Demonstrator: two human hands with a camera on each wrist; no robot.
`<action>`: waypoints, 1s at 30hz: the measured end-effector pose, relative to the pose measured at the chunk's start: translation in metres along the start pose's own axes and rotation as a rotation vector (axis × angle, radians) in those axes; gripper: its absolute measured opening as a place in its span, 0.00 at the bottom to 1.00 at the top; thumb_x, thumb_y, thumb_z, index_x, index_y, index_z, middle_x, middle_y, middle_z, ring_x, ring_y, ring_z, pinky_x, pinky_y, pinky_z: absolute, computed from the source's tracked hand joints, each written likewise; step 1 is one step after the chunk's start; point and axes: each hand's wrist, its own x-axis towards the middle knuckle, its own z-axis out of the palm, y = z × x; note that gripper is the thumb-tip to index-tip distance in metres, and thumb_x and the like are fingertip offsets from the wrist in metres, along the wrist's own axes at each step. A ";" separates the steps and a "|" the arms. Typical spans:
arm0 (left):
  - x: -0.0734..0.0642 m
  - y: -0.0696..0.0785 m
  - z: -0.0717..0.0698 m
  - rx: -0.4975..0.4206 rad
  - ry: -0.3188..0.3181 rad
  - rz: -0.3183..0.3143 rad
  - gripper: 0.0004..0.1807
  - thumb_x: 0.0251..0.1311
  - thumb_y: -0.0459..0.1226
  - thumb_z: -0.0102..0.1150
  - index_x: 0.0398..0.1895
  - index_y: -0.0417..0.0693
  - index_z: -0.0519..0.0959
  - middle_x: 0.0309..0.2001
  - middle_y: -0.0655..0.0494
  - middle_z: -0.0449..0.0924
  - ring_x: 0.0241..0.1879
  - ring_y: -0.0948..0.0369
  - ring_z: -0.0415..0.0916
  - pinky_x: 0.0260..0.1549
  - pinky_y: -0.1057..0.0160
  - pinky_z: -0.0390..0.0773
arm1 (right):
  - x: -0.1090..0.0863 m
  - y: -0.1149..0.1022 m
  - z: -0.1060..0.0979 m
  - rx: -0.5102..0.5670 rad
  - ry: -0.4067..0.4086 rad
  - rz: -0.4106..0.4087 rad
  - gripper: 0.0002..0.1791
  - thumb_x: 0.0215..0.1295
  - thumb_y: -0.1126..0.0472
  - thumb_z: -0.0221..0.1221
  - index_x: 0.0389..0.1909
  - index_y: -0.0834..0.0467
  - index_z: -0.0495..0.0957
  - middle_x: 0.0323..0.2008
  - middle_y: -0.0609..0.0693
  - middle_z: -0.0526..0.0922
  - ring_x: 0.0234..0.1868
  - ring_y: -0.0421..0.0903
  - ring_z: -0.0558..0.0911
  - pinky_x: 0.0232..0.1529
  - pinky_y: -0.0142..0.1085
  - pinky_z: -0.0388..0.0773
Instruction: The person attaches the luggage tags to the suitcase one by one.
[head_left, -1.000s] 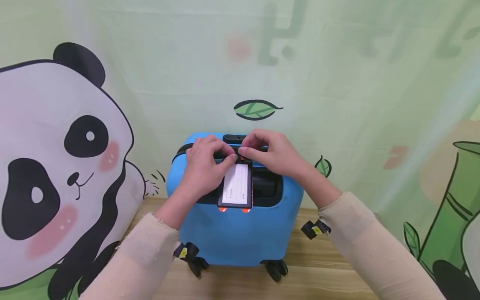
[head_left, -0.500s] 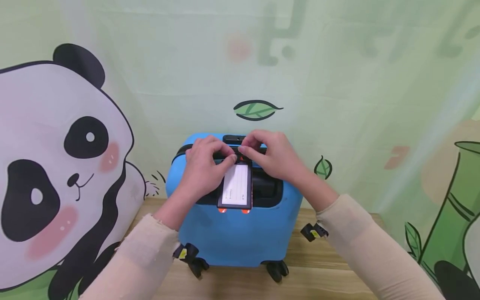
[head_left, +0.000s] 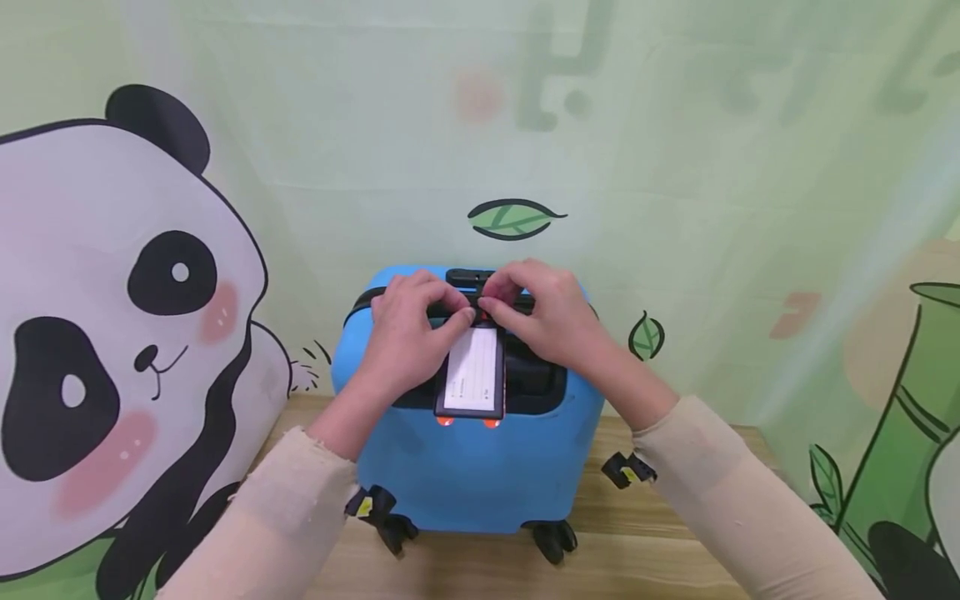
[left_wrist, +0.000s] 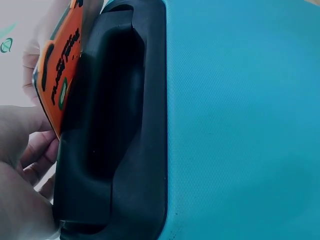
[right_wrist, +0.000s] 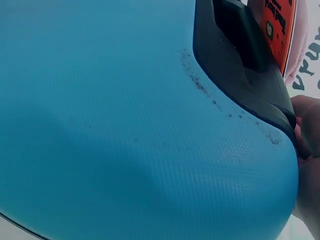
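Note:
A blue suitcase (head_left: 472, 475) stands upright, with a black side handle (left_wrist: 150, 150) set in a dark recess. Over that recess hangs a luggage tag (head_left: 472, 371), its lined white card facing up in a black frame. The tag's orange back (left_wrist: 62, 70) with black lettering shows in the left wrist view. My left hand (head_left: 411, 329) pinches at the tag's upper end between thumb and fingers. Close beside it, my right hand (head_left: 553, 321) pinches the small strap piece above the tag. The fingertips hide most of the strap and how it is fastened.
Behind the suitcase, a black pull handle (head_left: 463, 278) lies at its top. Black wheels (head_left: 553, 542) rest on the wooden floor (head_left: 637, 550). A pale green backdrop (head_left: 360, 150) with printed pandas and leaves hangs close behind.
My right hand and wrist have shifted slightly, its fingertips moving a little to the right. My left hand, the luggage tag and the suitcase look unmoved.

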 end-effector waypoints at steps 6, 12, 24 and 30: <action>-0.003 0.001 -0.002 0.039 -0.001 0.065 0.05 0.70 0.38 0.69 0.41 0.45 0.88 0.46 0.50 0.84 0.52 0.49 0.71 0.58 0.41 0.63 | -0.005 -0.004 -0.007 0.009 0.012 0.015 0.08 0.68 0.65 0.72 0.44 0.63 0.87 0.38 0.55 0.89 0.41 0.50 0.84 0.46 0.45 0.84; -0.006 0.002 -0.005 0.090 -0.008 0.074 0.06 0.70 0.38 0.71 0.44 0.46 0.89 0.46 0.50 0.87 0.58 0.49 0.72 0.60 0.41 0.64 | -0.020 -0.007 -0.024 -0.027 0.009 0.042 0.09 0.66 0.65 0.74 0.45 0.62 0.88 0.39 0.54 0.89 0.43 0.49 0.85 0.48 0.46 0.85; -0.021 -0.014 -0.025 0.126 0.013 0.219 0.11 0.67 0.39 0.73 0.50 0.48 0.89 0.53 0.50 0.89 0.59 0.48 0.74 0.62 0.39 0.69 | -0.084 0.006 -0.068 -0.188 0.063 0.018 0.15 0.57 0.69 0.78 0.46 0.62 0.89 0.41 0.53 0.91 0.43 0.48 0.85 0.46 0.32 0.82; -0.050 -0.036 -0.053 0.194 0.096 0.329 0.16 0.61 0.39 0.78 0.50 0.47 0.89 0.50 0.48 0.89 0.55 0.47 0.77 0.56 0.41 0.74 | -0.125 0.012 -0.095 -0.223 0.066 0.035 0.17 0.67 0.53 0.74 0.48 0.61 0.89 0.42 0.51 0.91 0.44 0.48 0.85 0.50 0.22 0.75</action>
